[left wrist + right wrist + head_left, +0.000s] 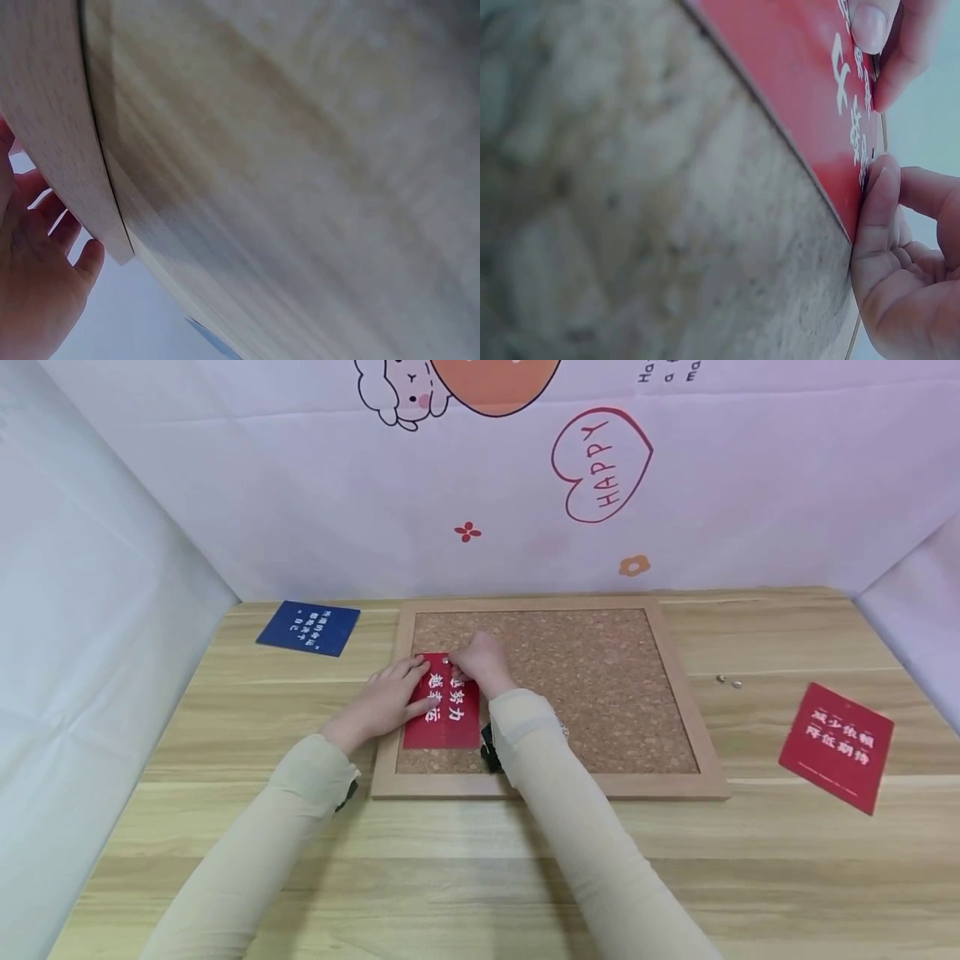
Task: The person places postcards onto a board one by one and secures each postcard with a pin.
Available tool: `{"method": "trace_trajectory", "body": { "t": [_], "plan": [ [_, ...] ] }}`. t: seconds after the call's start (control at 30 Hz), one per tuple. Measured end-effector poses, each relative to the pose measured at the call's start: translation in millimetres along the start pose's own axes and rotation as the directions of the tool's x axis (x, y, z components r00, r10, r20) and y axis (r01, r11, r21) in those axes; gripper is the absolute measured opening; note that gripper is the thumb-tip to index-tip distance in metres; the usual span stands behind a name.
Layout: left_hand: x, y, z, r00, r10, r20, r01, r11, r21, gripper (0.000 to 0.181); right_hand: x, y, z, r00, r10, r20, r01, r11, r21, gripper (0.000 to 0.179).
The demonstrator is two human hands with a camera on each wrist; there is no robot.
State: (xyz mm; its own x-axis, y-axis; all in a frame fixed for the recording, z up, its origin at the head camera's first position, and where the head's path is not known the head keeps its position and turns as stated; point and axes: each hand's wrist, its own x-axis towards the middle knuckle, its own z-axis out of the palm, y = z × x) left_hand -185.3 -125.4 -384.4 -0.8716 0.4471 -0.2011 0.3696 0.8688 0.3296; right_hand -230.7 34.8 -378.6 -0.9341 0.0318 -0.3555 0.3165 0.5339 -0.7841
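Note:
A red card [442,735] with white lettering lies on the left part of a wood-framed corkboard [592,685]. Over the card's left side, my left hand [386,700] spreads its fingers and presses it against the cork. My right hand [482,662] is at the card's top edge, fingers curled, thumb and forefinger pinching a small silvery thumbtack [445,661] there. From the right wrist view, the thumb and forefinger of the right hand [907,262] meet right at the red card [795,97]; the tack is mostly hidden by them.
A blue card [309,627] lies left of the board, near the back wall. To the right are two small metallic tacks [729,682] and another red card [837,747]. The board's wooden frame [645,787] forms a raised edge on the table.

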Motion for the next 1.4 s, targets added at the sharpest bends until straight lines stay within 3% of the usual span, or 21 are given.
{"method": "trace_trajectory", "body": {
  "t": [0.67, 1.03, 1.4],
  "plan": [
    [2.1, -1.2, 1.0, 1.0, 0.0, 0.005, 0.0, 1.0, 0.008, 0.07, -0.8, 3, -4, 0.999, -0.012, 0.042, 0.006, 0.99, 0.141, 0.021],
    [0.9, -0.1, 0.5, 1.0, 0.0, 0.005, 0.0, 1.0, 0.003, 0.069, -14.1, 0, -6, 0.997, -0.032, 0.068, 0.028, 0.998, 0.054, 0.022],
    [0.8, 0.0, 0.8, 1.0, 0.0, 0.005, 0.0, 1.0, -0.001, 0.07, -23.8, -7, -10, 0.989, -0.066, 0.135, 0.051, 0.993, 0.109, 0.022]
  ]
}}
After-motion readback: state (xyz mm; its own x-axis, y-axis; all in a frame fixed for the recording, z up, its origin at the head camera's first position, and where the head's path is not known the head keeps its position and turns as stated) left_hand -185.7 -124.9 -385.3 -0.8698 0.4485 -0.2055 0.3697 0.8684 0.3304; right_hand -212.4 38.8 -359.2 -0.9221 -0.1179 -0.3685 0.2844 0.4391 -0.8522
